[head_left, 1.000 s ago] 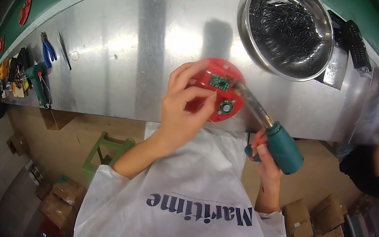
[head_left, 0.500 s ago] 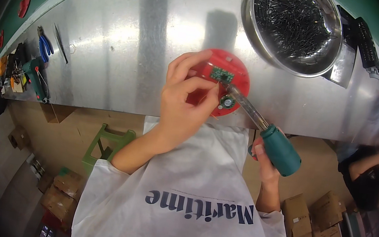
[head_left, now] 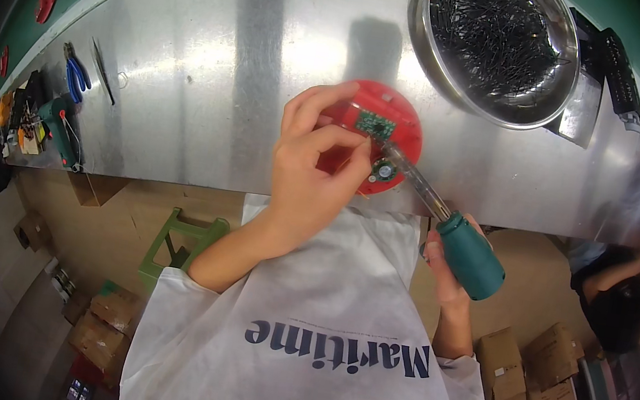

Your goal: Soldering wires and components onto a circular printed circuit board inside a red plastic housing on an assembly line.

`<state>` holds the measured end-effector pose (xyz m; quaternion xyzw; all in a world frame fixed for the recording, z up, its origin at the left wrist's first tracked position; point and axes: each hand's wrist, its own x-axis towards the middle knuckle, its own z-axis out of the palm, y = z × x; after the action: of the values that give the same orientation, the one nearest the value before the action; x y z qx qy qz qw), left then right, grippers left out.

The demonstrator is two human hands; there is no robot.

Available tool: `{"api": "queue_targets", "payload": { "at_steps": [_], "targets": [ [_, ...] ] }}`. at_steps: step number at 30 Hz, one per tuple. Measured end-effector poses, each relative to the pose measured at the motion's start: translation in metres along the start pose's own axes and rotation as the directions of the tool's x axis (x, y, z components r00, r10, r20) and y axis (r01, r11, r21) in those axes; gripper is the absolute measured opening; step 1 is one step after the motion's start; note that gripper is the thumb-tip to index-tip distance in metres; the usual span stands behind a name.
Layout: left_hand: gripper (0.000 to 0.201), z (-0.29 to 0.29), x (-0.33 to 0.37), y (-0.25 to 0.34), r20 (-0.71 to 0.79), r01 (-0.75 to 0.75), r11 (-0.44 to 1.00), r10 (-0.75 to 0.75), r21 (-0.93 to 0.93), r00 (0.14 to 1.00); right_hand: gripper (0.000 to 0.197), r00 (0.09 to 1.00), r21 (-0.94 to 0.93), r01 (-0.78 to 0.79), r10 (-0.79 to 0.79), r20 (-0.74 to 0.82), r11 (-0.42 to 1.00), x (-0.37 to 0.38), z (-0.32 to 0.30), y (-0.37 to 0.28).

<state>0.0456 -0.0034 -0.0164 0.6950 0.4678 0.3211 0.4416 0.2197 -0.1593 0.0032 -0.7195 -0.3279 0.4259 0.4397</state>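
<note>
A round red plastic housing lies near the table's front edge. A small green circuit board and a round part with a pale centre sit in it. My left hand rests over the housing's left side, thumb and forefinger pinched on what looks like a thin wire beside the board; the fingertips partly hide it. My right hand grips a soldering iron with a fat green handle and long metal shaft. Its tip reaches the board's lower edge, near my left fingertips; exact contact is unclear.
A steel bowl of short black pieces stands at the back right, beside a black tool. Blue-handled pliers, tweezers and a green glue gun lie left. Another person's arm shows at right.
The soldering iron's handle has shifted slightly down and left, with its tip still by the board. My left hand has barely moved.
</note>
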Motion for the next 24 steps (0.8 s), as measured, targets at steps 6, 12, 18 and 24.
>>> {"api": "queue_targets", "payload": {
  "at_steps": [6, 12, 18, 24],
  "targets": [
    [0.008, 0.0, 0.0, 0.002, -0.008, 0.008, 1.0, -0.008, -0.015, 1.0, 0.017, 0.963, -0.131, 0.271, -0.269, 0.029, 0.954, 0.006, 0.001, -0.005],
    [0.008, 0.001, 0.001, 0.001, -0.004, -0.004, 1.0, 0.004, 0.002, 1.0, 0.017, 0.954, -0.152, 0.301, -0.3, 0.03, 0.942, 0.005, 0.002, -0.004],
    [0.008, 0.0, 0.0, 0.0, 0.006, 0.003, 1.0, -0.003, 0.004, 1.0, 0.036, 0.989, 0.39, -0.127, 0.147, -0.021, 0.912, -0.016, -0.009, 0.015],
    [0.007, -0.002, 0.001, 0.003, 0.023, 0.026, 1.0, -0.026, 0.01, 0.999, 0.038, 0.996, 0.47, -0.042, 0.075, -0.051, 0.882, -0.002, -0.014, 0.024]
  ]
}}
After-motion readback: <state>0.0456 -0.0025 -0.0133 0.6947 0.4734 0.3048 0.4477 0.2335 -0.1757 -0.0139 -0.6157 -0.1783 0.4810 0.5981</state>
